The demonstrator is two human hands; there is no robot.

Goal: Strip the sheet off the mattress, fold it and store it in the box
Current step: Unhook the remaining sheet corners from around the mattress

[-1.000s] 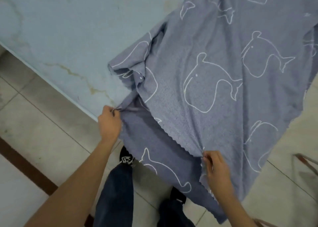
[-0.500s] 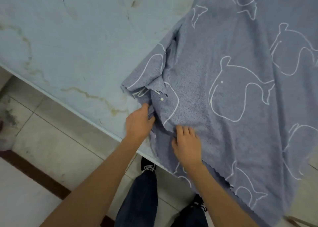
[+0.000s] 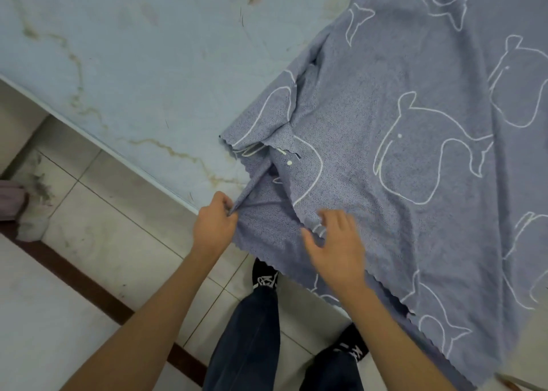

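Note:
A grey-blue sheet (image 3: 415, 159) printed with white whale outlines covers the right part of a pale blue, stained mattress (image 3: 142, 73) and hangs over its near edge. One corner of the sheet is bunched and folded back near the middle. My left hand (image 3: 215, 226) pinches a pulled fold of the sheet at the mattress edge. My right hand (image 3: 336, 245) hovers over the sheet just to the right, fingers spread and slightly blurred, holding nothing. The box is not in view.
A tiled floor (image 3: 98, 227) with a dark brown strip runs below the mattress edge. My legs in dark trousers and black shoes (image 3: 264, 278) stand close to the bed. A crumpled cloth (image 3: 12, 200) lies at the far left.
Both hands moved up onto the sheet at the mattress edge. The right hand let go of the hanging hem and now hovers with spread fingers. The left hand kept its pinch on the fold.

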